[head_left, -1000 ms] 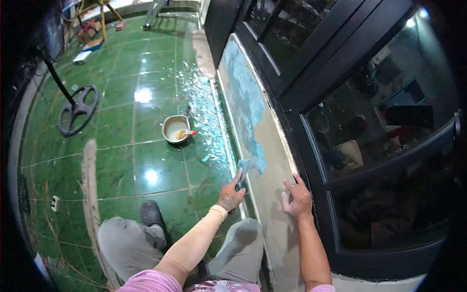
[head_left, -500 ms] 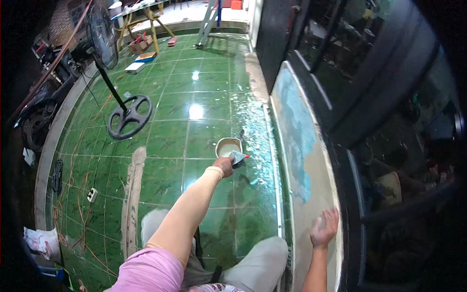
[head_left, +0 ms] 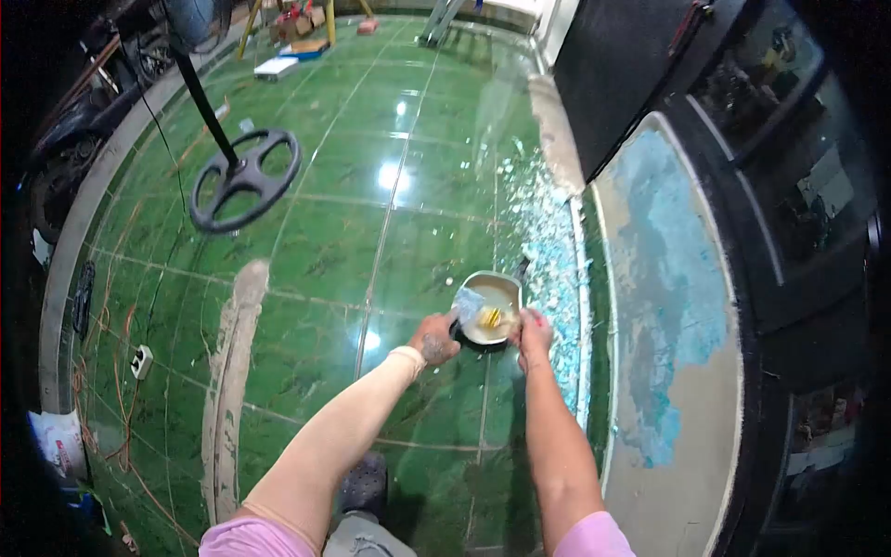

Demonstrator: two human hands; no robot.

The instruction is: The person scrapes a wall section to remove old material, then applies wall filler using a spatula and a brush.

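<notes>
A pale bowl (head_left: pixel 509 281) with cloudy liquid sits on the green tiled floor, and a small yellow thing (head_left: pixel 490 317) shows inside it. My left hand (head_left: pixel 434 340) is closed at the bowl's left side around a dark-handled scraper (head_left: pixel 469 304), whose flat, pale-blue-smeared blade reaches over the rim. At the right side, my right hand (head_left: pixel 535 336) grips the edge of the bowl. A bit of red shows by its fingers; what that is I cannot make out.
Blue and white paint flakes (head_left: pixel 548 232) lie along the wall base. The low wall (head_left: pixel 659 278) has patchy blue paint beside dark door frames. A fan stand's round base (head_left: pixel 246 181), an orange cable (head_left: pixel 125 408) and a white socket block (head_left: pixel 141 362) are on the left.
My right hand has come off the wall down to the bowl. My left hand still has the scraper, its blade now over the bowl. The view has moved closer to the floor.
</notes>
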